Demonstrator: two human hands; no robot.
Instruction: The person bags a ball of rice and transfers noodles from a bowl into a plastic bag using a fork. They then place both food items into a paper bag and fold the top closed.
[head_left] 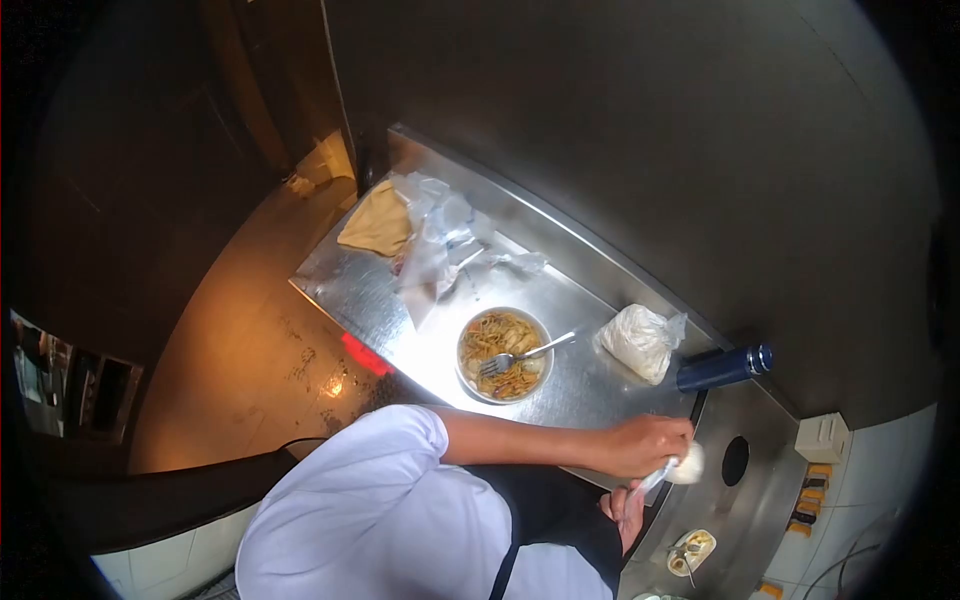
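Note:
My left hand (652,445) reaches across to the right side of the counter, its fingers closed on what looks like a small plastic bag (686,466) with white contents. The bag's rounded end is blurred, and a pale twisted strip runs from it toward my right hand (625,515). Close to my apron, the fingers of my right hand are closed around that strip, partly hidden. A metal bowl (549,372) holding shredded brownish food stands left of my hands, with a fork (540,350) resting in it.
Behind my hands are a knotted bag of white contents (640,342) and a dark blue bottle (725,368) lying on its side. Crumpled clear plastic (437,240) and a tan folded cloth (378,220) lie at the far left. A small dish (692,550) is at lower right.

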